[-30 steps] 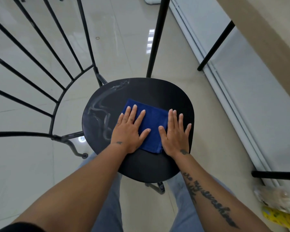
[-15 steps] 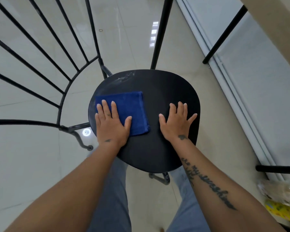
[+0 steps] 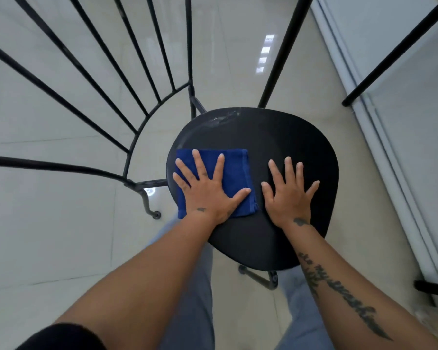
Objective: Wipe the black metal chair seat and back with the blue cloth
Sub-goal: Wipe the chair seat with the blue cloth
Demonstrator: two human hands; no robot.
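At nine to eleven o'clock the chair back (image 3: 127, 102) fans out in thin black bars over the pale tiled floor (image 3: 48, 236). The left hand (image 3: 208, 190) lies flat, fingers spread, pressing the folded blue cloth (image 3: 234, 170) onto the nine o'clock side of the black chair seat (image 3: 283, 137). The right hand (image 3: 290, 195) rests flat and empty on bare seat at three o'clock. Cursive forearm lettering is unreadable.

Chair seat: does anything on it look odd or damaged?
Yes. The black seat has pale scuffs or residue along its far rim by the backrest; I can't tell which. The blue cloth lies flat, nothing spilled.
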